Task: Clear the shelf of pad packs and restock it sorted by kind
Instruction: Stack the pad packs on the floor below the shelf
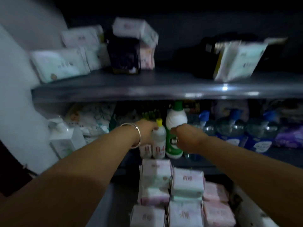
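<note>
Both arms are reaching toward the lower shelf. The left hand (146, 131), a bangle (136, 133) on its wrist, is touching a white yellow-capped bottle (159, 141); the right hand (186, 138) is sitting against a green-and-white bottle (174, 128). Whether either hand's fingers are gripping cannot be told. Pad packs (186, 182) are lying stacked below; more are sitting on the upper shelf (147, 90).

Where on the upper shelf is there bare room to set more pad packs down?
The open stretch runs between the dark box with pink packs beside it and the leaning white pack at right. The left end is crowded with white packs; the lower shelf is crowded with bottles.
</note>
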